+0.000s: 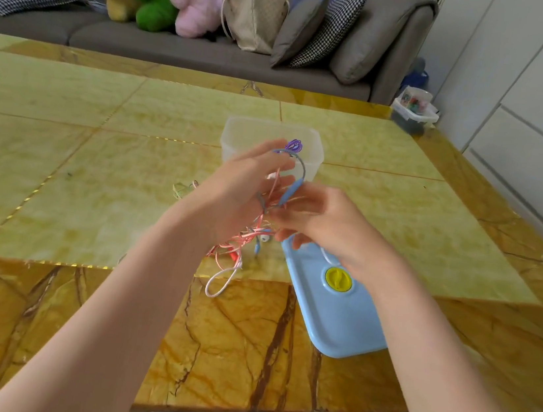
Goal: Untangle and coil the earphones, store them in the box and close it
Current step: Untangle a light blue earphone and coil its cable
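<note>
A tangle of thin pink and blue earphones is pinched by curled fingers of left hand and right hand, above the marble table, before the clear plastic box.

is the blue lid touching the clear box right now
Apart. The head view shows the blue lid lying flat near the table's front edge, while the clear box stands farther back, with bare yellow table between them.

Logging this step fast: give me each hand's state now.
Left hand: grips the tangled earphone cables, lifted above the table.
Right hand: fingers pinch a strand of the same tangle.
</note>
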The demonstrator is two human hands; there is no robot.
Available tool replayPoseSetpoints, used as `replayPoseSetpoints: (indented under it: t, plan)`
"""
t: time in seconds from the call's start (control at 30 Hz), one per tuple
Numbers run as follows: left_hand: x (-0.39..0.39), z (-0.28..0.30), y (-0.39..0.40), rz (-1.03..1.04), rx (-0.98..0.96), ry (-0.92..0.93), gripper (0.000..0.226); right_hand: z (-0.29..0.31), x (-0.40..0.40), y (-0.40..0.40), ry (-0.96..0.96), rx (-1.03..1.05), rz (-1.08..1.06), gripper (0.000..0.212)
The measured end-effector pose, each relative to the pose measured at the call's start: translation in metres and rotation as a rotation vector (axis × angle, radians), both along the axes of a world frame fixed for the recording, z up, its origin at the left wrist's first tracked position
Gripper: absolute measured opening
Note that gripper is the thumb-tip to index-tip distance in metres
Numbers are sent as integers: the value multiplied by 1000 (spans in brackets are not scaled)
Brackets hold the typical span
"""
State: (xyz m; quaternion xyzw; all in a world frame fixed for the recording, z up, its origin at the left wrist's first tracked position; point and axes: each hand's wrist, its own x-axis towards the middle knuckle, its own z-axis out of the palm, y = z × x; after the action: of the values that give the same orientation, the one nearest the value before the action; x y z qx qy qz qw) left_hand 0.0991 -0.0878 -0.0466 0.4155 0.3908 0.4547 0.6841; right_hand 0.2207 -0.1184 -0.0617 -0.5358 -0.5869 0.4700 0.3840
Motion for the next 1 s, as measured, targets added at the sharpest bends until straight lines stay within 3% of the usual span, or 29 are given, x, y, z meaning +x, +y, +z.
replayPoseSetpoints:
  t: [0.07, 0.17, 0.27, 0.33, 0.4, 0.47, 0.5, 0.57, 0.63, 0.73, 0.83, 0.9, 1.0]
  plan:
    - [-4, 1, 0, -34, 23, 44, 27, -6, -7, 0, 34, -52, 23, 13]
    - [-18, 4, 0, -61, 121, 167, 22, -11, -2, 10, -52, 90, -189, 19]
    - [-35, 0, 10, 106, 226, 429, 19, 2, 17, 16, 77, 189, -438, 24]
    - [-40, -12, 19, 185, 301, 625, 25, 8, 24, 18, 160, 221, -452, 21]
    - [-42, -24, 23, 109, 398, 855, 31, 7, 24, 20, 166, 221, -459, 17]
    - [-39, -35, 21, -48, 478, 1057, 38, 1, 25, 25, 97, 179, -513, 10]
    - [-38, -40, 20, -89, 518, 1153, 39, -2, 26, 27, 35, 129, -542, 21]
    - [-34, -44, 18, -57, 562, 1301, 42, -3, 27, 27, -125, 79, -571, 41]
    - [-34, -45, 19, 76, 547, 1357, 46, -2, 24, 25, -261, 189, -535, 31]
    - [-40, -45, 23, 166, 398, 1364, 43, 3, 12, 15, -448, 287, -290, 14]
    - [-34, -50, 25, 72, 345, 1263, 23, -3, 4, 11, -688, 173, -77, 49]
    - [-31, -49, 26, 136, 321, 985, 11, -13, 2, 12, -775, 149, -34, 50]
    - [-35, -26, 23, 259, 146, 357, 22, -16, -1, 16, -650, 288, -187, 16]
